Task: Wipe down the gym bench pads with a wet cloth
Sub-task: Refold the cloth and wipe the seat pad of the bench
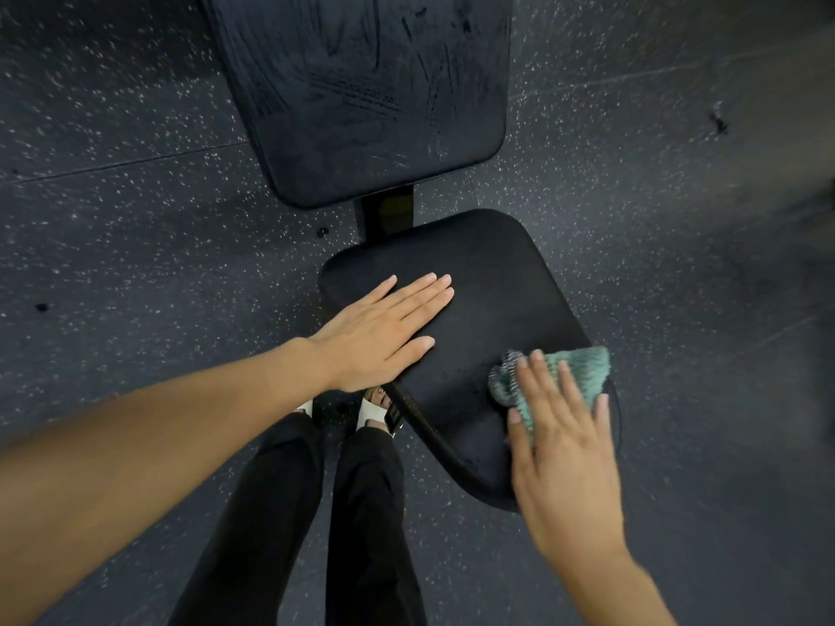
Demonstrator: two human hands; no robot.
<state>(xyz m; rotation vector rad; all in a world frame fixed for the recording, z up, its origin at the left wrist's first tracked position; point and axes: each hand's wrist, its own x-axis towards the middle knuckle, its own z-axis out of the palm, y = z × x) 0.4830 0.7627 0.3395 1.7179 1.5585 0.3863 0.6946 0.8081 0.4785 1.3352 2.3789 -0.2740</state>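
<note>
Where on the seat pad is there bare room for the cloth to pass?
Bare: middle and far right of the seat pad, bordered by the left hand, the cloth and the frame post; the back pad. Crowded: the near right edge, under the right hand.

the back pad is cut off by the top edge, so its far end is out of sight. the right hand covers much of the green cloth and the near corner of the seat pad; how the cloth lies underneath cannot be told. the left hand and the seat pad hide most of the feet in pale sandals. both forearms and the black trouser legs run out of the picture. the floor at the right edge is blurred, and its few dark specks are too small to identify.
</note>
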